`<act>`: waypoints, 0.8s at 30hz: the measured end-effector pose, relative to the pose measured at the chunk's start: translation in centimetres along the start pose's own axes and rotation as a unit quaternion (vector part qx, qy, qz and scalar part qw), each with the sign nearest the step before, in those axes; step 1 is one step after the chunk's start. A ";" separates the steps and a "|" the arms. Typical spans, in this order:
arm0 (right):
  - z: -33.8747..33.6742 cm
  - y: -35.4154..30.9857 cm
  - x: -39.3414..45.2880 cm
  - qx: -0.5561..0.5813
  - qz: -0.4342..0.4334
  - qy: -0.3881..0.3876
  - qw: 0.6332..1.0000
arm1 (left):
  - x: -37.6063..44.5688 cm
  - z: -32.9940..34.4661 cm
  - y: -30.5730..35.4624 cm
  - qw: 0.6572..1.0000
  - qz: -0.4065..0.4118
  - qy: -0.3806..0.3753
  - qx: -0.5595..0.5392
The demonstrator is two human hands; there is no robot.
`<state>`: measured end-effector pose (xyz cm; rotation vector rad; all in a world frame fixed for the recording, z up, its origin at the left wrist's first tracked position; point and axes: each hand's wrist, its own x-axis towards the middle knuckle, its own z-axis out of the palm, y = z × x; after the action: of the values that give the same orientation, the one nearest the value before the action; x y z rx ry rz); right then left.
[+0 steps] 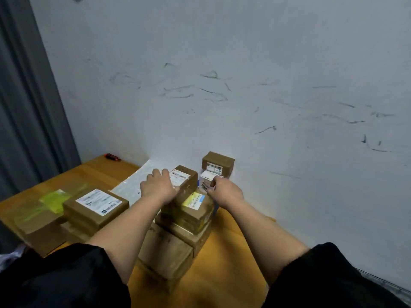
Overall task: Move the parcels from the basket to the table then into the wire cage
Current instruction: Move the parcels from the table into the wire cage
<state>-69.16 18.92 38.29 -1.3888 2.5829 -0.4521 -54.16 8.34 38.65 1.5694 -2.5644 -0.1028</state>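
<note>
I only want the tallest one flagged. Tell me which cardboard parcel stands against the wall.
The brown parcel at the table's far right, behind the small white box. It alone touches the wall; the other brown parcels lie nearer the person.

Parcel-laden [95, 207] wooden table [233, 274]

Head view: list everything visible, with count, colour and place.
table: one, yellow-brown, against the wall
boxes: roughly eight, brown with labels, stacked across the table; exact count unclear
white box: one, by the wall
mailer: one, white, flat behind the boxes
tool: one, red-black, far corner
curtain: one, grey, left
wall: white, scuffed
left hand: on a box
right hand: at the white box
sleeves: two, black
</note>
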 end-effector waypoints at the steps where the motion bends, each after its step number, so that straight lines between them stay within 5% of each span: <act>1: 0.7 -1.2 1.3 0.008 0.009 -0.006 1.000 | 1.4 0.3 -1.0 1.000 0.002 -0.010 -0.008; 9: 6.3 -5.5 8.3 0.057 0.090 -0.026 0.994 | 9.2 4.5 -5.5 0.978 -0.024 -0.120 -0.171; 16: 8.5 -5.4 11.8 0.148 0.164 -0.029 0.975 | 11.3 7.3 -6.0 0.902 -0.086 -0.246 -0.344; 20: 9.3 -5.6 12.5 0.305 0.188 -0.029 0.933 | 11.3 7.7 -5.6 0.828 -0.123 -0.277 -0.472; 24: 9.4 -5.7 12.2 0.413 0.216 -0.022 0.884 | 10.9 7.2 -5.4 0.825 -0.124 -0.269 -0.480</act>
<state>-68.62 4.07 31.29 -0.5049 2.1087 -1.2164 -55.36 -3.95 31.67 1.4849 -1.9210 -1.7587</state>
